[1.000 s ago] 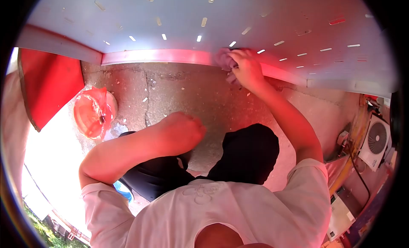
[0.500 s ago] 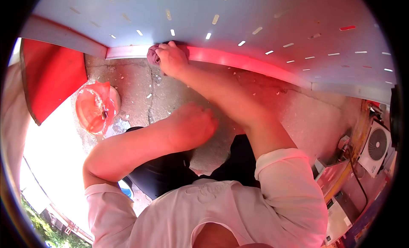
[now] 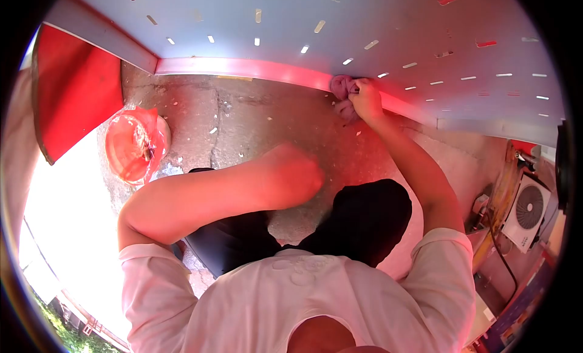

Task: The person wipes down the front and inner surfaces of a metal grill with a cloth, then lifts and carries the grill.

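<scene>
My right hand is closed on a bunched purple cloth, which lies against the front edge strip of a grey panel with rows of slots. Part of the cloth hangs below that strip. Closer to my body, my left hand is raised above my knees, bent inward at the wrist. Its fingers are curled away and blurred, so whether anything is in them is hidden.
On the concrete floor at the left stands a bucket lined with a red plastic bag. A red sheet hangs behind it. A white fan unit with a cable is at the far right.
My right hand went left along the strip with the cloth, then came back to the right. My left hand has shifted a little to the right.
</scene>
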Motion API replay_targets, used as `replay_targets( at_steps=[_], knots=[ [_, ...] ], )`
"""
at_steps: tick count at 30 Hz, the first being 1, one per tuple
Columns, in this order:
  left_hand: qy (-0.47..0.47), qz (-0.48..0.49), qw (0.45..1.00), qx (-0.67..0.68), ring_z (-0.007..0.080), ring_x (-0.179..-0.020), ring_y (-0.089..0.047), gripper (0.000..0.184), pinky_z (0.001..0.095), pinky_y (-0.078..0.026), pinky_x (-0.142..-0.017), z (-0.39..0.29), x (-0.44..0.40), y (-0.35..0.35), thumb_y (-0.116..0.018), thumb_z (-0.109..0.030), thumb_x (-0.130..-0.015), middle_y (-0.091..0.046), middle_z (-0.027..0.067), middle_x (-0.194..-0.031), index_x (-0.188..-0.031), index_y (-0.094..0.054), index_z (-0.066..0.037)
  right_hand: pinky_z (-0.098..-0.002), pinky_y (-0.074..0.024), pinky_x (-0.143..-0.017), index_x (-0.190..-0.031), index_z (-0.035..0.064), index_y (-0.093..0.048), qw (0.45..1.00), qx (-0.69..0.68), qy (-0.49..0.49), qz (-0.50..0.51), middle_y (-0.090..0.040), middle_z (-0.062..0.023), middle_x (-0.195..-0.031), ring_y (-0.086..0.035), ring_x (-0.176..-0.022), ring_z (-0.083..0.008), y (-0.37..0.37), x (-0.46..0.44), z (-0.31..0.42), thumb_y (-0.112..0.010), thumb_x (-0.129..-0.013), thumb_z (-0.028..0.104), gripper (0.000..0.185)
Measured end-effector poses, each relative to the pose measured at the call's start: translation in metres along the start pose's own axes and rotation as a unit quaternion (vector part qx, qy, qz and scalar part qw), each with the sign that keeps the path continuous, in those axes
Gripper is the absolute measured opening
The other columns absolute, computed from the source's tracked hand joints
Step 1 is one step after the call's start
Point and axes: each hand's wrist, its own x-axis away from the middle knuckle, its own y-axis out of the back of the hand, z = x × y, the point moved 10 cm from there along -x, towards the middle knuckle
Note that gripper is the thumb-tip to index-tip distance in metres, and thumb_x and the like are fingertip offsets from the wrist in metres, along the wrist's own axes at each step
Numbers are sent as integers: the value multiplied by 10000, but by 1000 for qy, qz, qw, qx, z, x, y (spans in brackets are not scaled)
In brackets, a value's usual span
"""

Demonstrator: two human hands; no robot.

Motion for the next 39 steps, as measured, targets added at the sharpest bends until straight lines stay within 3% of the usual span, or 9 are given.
replay_targets(
  at_steps=[2,13,16,20,23,26,29,31,39],
  knots=[
    [-4,-6,1000,-3,224,-729,-600,109,338,-462,-629,-3,3,5,-565,-135,-733,-563,65,-768,-809,-596,-64,-406,-477,-810,-976,57,-644,991,-58,-122,-4,-592,-147,-1045,-562,-970,-341,-19,-8,-8,-632,-719,119,265],
    [32,-34,998,-32,214,-678,-594,103,328,-445,-604,4,13,13,-546,-145,-737,-557,52,-737,-791,-596,-73,-397,-492,-765,-886,63,-634,990,-23,140,-27,-571,-66,-954,-555,-944,-259,-82,-51,225,-590,-733,116,168],
    [13,-63,998,-17,210,-679,-592,99,333,-440,-598,3,10,19,-545,-146,-739,-554,50,-730,-788,-595,-76,-378,-494,-765,-885,70,-641,967,2,253,-1,-576,-49,-955,-552,-937,-247,-65,-32,206,-562,-728,85,176],
    [16,-53,998,-8,221,-722,-596,103,348,-450,-634,3,13,21,-545,-146,-740,-565,58,-760,-793,-595,-73,-393,-486,-795,-896,58,-644,975,62,168,134,-582,-64,-996,-543,-950,-280,-32,-20,93,-546,-727,17,200],
    [6,-32,999,3,229,-756,-600,109,349,-458,-664,-1,15,17,-544,-137,-743,-574,69,-804,-815,-591,-71,-395,-490,-787,-871,60,-640,978,103,123,134,-583,-59,-1005,-542,-953,-285,-16,-9,46,-582,-712,42,171],
    [-12,-7,1000,-9,237,-782,-605,129,344,-464,-684,-2,8,6,-547,-118,-748,-578,76,-842,-860,-584,-66,-409,-494,-779,-862,78,-635,986,116,91,80,-589,-51,-1016,-540,-962,-275,-30,-12,82,-650,-657,103,207],
    [-6,61,998,-10,260,-794,-608,157,361,-473,-701,-1,-7,-4,-550,-95,-757,-579,82,-856,-909,-574,-61,-390,-482,-777,-861,80,-610,981,67,185,3,-587,-50,-996,-538,-922,-265,-48,-22,159,-652,-648,88,217],
    [9,80,997,-2,280,-803,-608,176,378,-478,-718,3,-18,-8,-550,-79,-761,-581,87,-860,-934,-570,-58,-382,-484,-793,-895,88,-627,979,78,181,46,-590,-24,-1027,-534,-948,-246,-79,-40,178,-643,-668,98,228],
    [107,164,981,15,309,-926,-591,247,416,-475,-759,23,-43,-21,-628,-174,-801,-572,131,-958,-997,-541,-52,-367,-515,-779,-883,128,-637,971,68,179,144,-575,16,-1029,-520,-1002,-225,-13,-3,54,-681,-653,73,240]
  ],
)
